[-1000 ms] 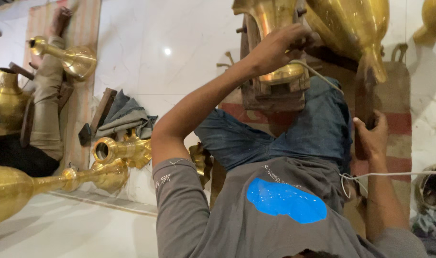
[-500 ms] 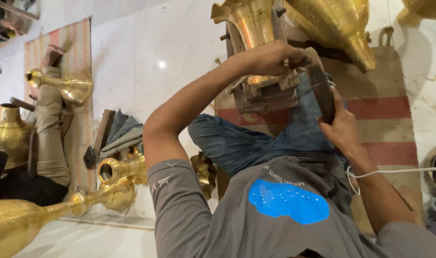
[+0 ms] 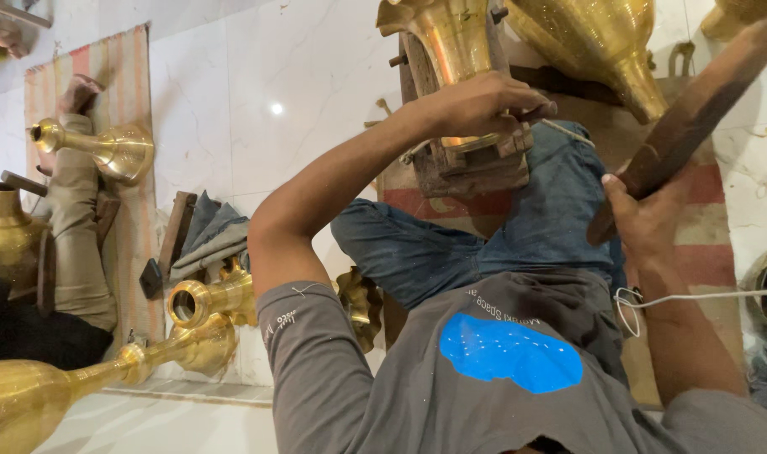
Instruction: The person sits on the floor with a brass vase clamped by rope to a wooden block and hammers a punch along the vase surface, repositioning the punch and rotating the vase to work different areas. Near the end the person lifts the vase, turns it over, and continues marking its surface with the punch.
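The view is upside down, looking over the person's grey shirt and blue jeans. The left hand (image 3: 476, 105) is clenched around a thin tool whose dark tip pokes out past the knuckles; it rests against the brass vessel (image 3: 451, 50) that sits mouth-out in a worn wooden block (image 3: 463, 164) just beyond the person's lap. The right hand (image 3: 644, 214) grasps the lower end of a long wooden stick (image 3: 695, 118), fingers wrapped round it (the stick slants up and away towards the upper right corner, well clear of the vessel). A second, larger brass pot (image 3: 598, 42) lies just beside the first, its narrow neck pointing down towards the striped mat (image 3: 720, 219) under the block.

Off to the other side, on the pale marble floor (image 3: 257, 101), more brass pieces lie about: a trumpet-shaped one (image 3: 106, 151) on a striped rug and several necks (image 3: 203, 298) near a folded cloth (image 3: 211, 240). Another person's trousered legs (image 3: 76, 244) stretch beside them.
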Demonstrator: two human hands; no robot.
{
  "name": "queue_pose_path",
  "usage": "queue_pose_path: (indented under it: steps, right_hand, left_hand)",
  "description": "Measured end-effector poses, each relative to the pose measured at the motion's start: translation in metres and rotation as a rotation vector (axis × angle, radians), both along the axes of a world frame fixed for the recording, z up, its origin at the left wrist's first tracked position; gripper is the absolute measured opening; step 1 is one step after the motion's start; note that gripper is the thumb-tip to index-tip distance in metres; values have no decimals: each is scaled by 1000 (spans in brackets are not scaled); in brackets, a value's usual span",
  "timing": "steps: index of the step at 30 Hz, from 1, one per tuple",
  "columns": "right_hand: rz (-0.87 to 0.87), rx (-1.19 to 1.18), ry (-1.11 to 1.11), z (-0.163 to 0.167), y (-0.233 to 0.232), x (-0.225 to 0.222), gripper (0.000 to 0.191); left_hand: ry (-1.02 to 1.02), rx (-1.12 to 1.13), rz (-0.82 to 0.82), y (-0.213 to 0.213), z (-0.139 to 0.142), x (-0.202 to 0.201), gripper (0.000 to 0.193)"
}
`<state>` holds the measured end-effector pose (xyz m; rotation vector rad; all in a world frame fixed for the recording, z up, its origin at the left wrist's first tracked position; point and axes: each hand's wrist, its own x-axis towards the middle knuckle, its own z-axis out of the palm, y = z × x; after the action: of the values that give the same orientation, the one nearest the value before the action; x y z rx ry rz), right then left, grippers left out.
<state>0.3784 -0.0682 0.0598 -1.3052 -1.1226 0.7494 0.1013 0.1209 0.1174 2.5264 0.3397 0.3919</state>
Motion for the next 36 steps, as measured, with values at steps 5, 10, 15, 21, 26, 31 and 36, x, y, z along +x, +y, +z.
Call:
queue_pose_path:
  steps: [5, 10, 15, 21, 26, 31, 36]
  right_hand:
    - [48, -66, -354, -9, -4, 1, 38]
    - [-50, 104, -738, -43, -12, -2, 58]
    - [-11, 22, -657, -56, -14, -6, 71]
    - [-40, 130, -747, -28, -3, 0, 69]
    - [27, -92, -664, -13, 2, -2, 58]
    - [-2, 52, -699, -24, -10, -10, 47]
    - [-45, 63, -1097, -21, -20, -22, 71]
  left_hand:
    - [-24, -8, -29, 1, 3, -5, 49]
    - [-52, 46, -193, 8, -1, -7, 43]
    - [117, -32, -35, 7, -5, -5, 46]
    - [-59, 92, -40, 2, -11, -20, 42]
    - [-42, 16, 4, 0, -7, -22, 44]
    - [-47, -39, -123, -1, 1, -25, 40]
    - [-3, 83, -142, -1, 0, -27, 37]
